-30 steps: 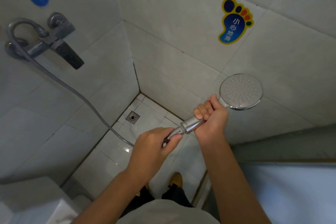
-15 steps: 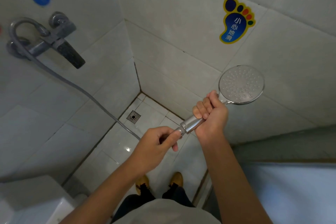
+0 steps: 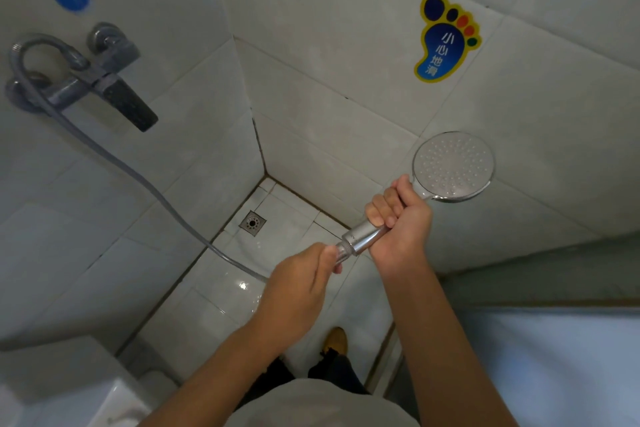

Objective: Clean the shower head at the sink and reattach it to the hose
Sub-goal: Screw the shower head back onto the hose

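The right hand (image 3: 401,222) is gripping the shower head (image 3: 452,166) by its handle, spray face tilting upward. The left hand (image 3: 301,284) is pinching the hose (image 3: 138,172) end against the handle's threaded base.

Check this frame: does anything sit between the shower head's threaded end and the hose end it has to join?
Nothing visible does. The right hand grips the shower head by its handle, and its threaded end meets the left hand, which pinches the hose end. The joint itself is hidden under those fingers.
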Demonstrator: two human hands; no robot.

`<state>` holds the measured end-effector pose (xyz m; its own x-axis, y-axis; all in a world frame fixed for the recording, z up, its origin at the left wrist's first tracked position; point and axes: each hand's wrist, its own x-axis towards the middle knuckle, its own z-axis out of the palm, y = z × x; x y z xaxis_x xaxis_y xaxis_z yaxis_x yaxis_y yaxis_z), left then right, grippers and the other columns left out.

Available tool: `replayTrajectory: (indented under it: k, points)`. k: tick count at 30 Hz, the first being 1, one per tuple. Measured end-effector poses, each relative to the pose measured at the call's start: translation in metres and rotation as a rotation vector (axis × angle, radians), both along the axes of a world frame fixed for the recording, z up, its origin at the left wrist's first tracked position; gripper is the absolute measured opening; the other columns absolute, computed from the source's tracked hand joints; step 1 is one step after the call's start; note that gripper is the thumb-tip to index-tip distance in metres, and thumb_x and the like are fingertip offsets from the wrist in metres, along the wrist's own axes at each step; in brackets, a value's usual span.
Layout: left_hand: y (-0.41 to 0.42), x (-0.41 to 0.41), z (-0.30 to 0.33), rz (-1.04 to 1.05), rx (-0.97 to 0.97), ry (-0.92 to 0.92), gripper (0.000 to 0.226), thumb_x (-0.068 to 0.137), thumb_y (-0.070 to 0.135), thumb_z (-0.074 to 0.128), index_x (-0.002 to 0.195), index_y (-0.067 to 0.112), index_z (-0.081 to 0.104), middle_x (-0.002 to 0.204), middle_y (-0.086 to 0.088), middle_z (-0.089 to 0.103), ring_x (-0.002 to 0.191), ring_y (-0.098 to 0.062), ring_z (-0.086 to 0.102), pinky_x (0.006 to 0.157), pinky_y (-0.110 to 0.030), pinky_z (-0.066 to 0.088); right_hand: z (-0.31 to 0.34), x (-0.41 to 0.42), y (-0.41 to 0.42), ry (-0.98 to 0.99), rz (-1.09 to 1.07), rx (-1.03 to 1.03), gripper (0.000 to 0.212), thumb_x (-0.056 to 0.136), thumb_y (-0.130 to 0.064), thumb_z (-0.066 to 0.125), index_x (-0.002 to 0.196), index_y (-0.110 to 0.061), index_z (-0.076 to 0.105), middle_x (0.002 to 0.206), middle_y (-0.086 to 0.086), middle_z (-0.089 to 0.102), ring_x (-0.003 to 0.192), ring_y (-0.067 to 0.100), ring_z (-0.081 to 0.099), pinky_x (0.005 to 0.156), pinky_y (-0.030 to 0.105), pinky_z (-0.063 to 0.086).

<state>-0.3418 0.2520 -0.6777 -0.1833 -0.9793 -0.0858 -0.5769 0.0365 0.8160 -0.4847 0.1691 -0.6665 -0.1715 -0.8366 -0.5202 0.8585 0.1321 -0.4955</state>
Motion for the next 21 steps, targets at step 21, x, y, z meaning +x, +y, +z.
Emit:
replayTrajectory:
  k: [21]
  points:
    - [0.001, 0.000, -0.007, 0.048, -0.383, -0.173, 0.025, 0.084, 0.031, 0.069, 0.101, 0.013, 0.069, 0.086, 0.005, 0.066, 0.072, -0.002, 0.058, 0.062, -0.012, 0.050, 0.001, 0.006, -0.001, 0.085, -0.076, 0.077, 0.040, 0.101, -0.022, 0.051, 0.062, -0.017, 0.041, 0.047, -0.006, 0.024, 0.035, 0.007, 0.022, 0.035, 0.021, 0.025]
